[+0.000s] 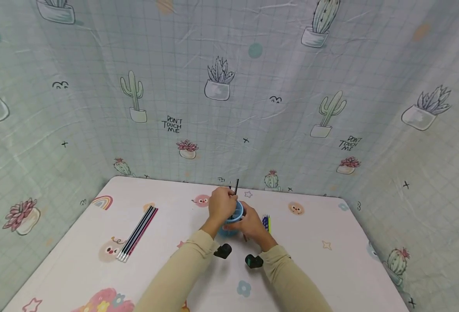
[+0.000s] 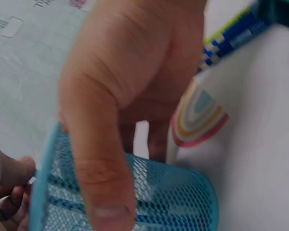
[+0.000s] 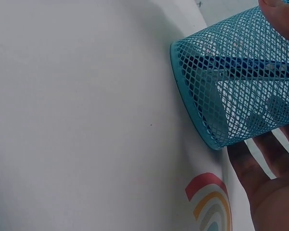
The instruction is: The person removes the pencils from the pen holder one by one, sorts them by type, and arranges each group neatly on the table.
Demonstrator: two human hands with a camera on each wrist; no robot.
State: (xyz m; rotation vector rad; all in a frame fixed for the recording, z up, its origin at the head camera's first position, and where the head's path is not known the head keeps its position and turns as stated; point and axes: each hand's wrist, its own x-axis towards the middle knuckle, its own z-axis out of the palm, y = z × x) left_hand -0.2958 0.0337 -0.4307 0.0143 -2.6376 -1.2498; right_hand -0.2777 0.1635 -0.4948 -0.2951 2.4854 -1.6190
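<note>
A light-blue mesh pencil cup point(image 1: 241, 211) stands at the far middle of the table. My right hand point(image 1: 253, 223) grips its side, thumb across the front, fingers behind it in the right wrist view. Over the cup's mouth my left hand point(image 1: 221, 203) pinches a thin dark pencil point(image 1: 237, 186); another dark tip shows beside it. In the left wrist view this hand point(image 2: 12, 192) is at the rim, partly out of frame. Blue pencils point(image 3: 250, 65) show through the mesh point(image 3: 250, 115). Whether the cup's base touches the table cannot be told.
Several dark pencils and a red one point(image 1: 137, 234) lie side by side on the left of the table. Blue-patterned and yellow-green pencils point(image 1: 267, 222) lie right of the cup. A cactus-print cloth point(image 1: 245, 121) hangs behind. Both wrists carry small black cameras point(image 1: 223, 251).
</note>
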